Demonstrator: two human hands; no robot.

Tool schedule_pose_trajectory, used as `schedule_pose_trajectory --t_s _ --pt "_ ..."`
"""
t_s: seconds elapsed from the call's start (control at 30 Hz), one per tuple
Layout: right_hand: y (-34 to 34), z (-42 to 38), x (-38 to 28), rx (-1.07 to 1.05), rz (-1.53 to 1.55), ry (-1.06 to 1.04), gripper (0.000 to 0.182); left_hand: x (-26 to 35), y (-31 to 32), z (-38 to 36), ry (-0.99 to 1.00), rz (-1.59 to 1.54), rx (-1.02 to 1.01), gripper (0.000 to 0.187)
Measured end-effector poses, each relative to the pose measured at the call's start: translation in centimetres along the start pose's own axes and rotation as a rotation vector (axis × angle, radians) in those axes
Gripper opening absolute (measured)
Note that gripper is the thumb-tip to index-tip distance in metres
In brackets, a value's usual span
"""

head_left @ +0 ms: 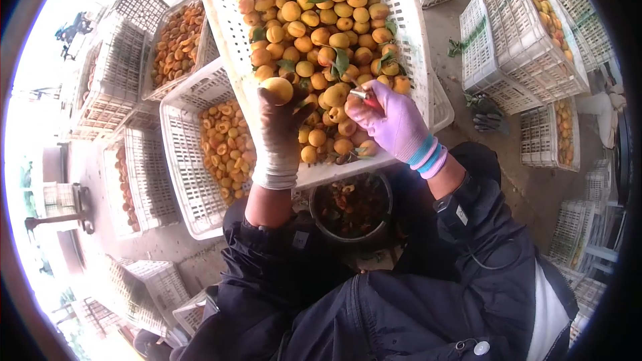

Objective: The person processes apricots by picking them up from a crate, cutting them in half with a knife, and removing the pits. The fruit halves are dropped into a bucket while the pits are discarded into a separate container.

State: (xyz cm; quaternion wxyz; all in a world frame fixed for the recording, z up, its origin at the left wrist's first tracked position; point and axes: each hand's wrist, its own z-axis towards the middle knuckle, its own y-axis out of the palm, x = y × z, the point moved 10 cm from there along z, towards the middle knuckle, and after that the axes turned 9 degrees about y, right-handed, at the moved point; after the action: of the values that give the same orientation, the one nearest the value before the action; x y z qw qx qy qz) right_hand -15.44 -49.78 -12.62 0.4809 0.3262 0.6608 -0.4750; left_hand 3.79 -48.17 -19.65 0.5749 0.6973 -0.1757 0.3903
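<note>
My left hand, in a pale glove with dark-stained fingers, is closed on an apricot above the left side of a white crate. In my right hand, gloved in purple with a blue and pink cuff, is a small tool with a metal tip and some red on it. Its exact kind is hard to make out. Both hands are over the crate, which is heaped with whole apricots and a few green leaves. The two hands are apart.
A lower white crate with apricot halves stands at the left. Below the near crate edge sits a round bucket holding dark scraps. Stacked fruit crates rise at the right, with a dark glove on the floor nearby.
</note>
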Motion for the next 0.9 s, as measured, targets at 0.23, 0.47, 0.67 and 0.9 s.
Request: schedule_pose_trajectory --t_s 0.23,0.47,0.67,0.9 --pt "1.7 0.6 -0.4 -0.007 0.275 -0.148 0.046 0.1 6.6 -3.8 0.262 0.830 -0.418 0.072" --pt "1.7 -1.1 -1.9 0.138 0.080 -0.271 0.026 -3.0 5.7 -4.3 -0.089 0.429 -0.266 0.065" --pt "2.9 -2.8 -4.7 0.126 -0.182 -0.543 0.021 -6.2 3.8 -5.0 -0.311 -0.065 -0.142 0.051" --pt "3.4 0.5 2.7 -0.143 0.726 0.223 0.026 -6.9 4.1 -5.1 -0.627 -0.159 -0.258 0.056"
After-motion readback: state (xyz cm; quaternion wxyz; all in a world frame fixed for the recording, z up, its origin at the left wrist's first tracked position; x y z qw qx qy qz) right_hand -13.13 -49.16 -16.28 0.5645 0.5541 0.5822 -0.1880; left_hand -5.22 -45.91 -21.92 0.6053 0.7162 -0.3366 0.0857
